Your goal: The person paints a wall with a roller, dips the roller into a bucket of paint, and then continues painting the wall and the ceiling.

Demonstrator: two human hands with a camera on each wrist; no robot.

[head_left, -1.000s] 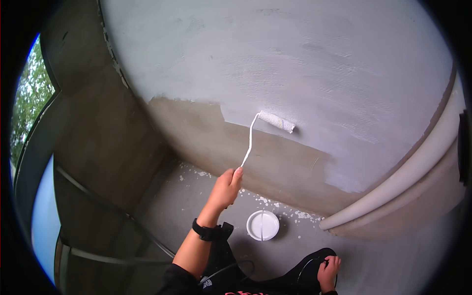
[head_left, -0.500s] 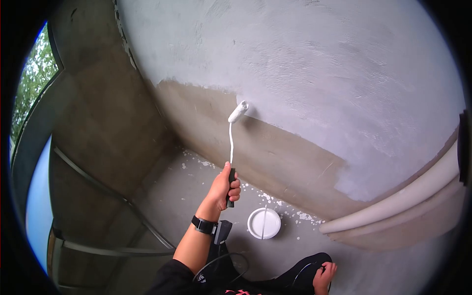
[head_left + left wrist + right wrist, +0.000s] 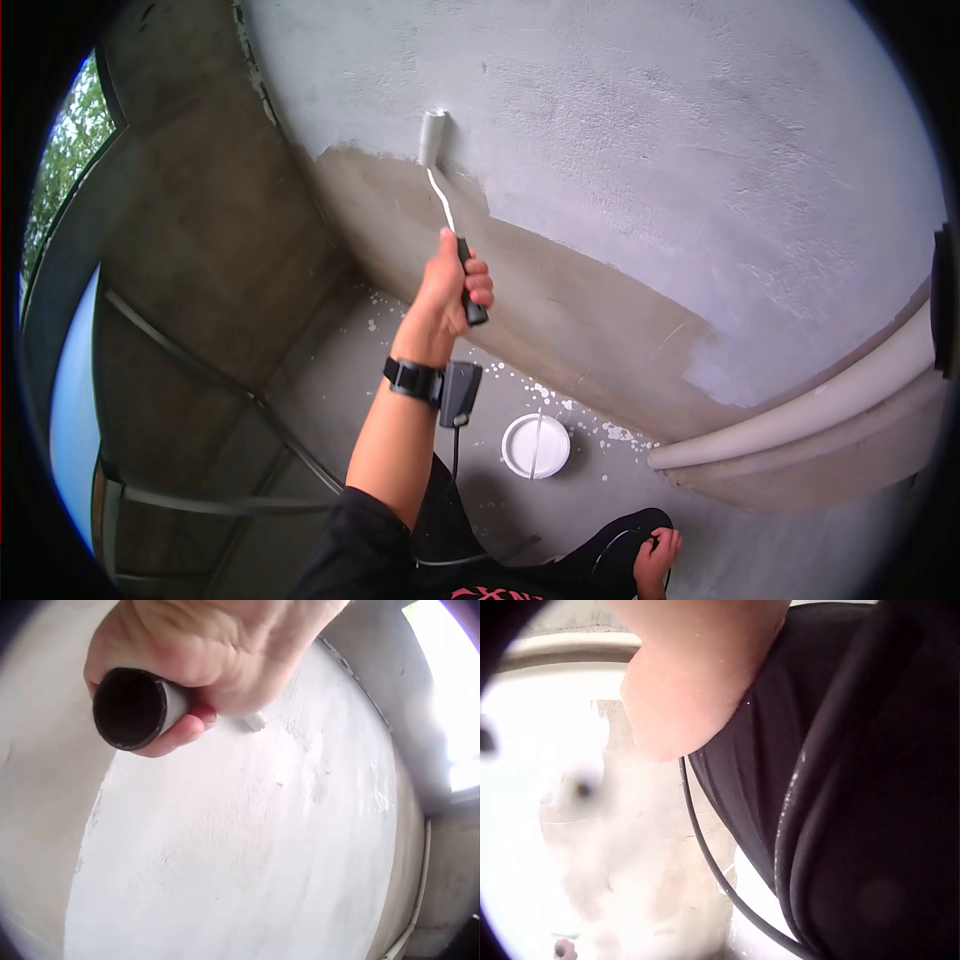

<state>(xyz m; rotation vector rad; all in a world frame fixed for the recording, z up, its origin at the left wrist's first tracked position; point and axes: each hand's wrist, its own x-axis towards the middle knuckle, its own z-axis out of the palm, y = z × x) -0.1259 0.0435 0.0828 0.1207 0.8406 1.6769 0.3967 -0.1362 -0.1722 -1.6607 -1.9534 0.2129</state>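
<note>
My left hand (image 3: 455, 285) grips the black handle of a paint roller (image 3: 433, 138), its fingers wrapped round it. In the left wrist view the handle's dark round end (image 3: 129, 709) sticks out of the fist. The roller's white sleeve lies at the wall (image 3: 620, 130), right over the upper border of a bare brown-grey strip (image 3: 590, 285). On a dark-trousered knee (image 3: 640, 525) rests my right hand (image 3: 655, 565), loosely curled. Its thumb side (image 3: 682, 705) shows against black cloth in the right wrist view; the other fingers are hidden there.
On the floor stands a round white paint tub (image 3: 536, 447) with a pale strip across it. White paint spots (image 3: 545, 395) line the wall's foot. A thick pale pipe (image 3: 800, 410) runs at the right, a dark rail (image 3: 225, 378) at the left. Cables (image 3: 712, 866) hang near my right hand.
My left hand has moved up and away with the roller. The roller's sleeve has swung from slanting rightwards to upright and now lies further left and higher on the wall. The right hand stays at the knee.
</note>
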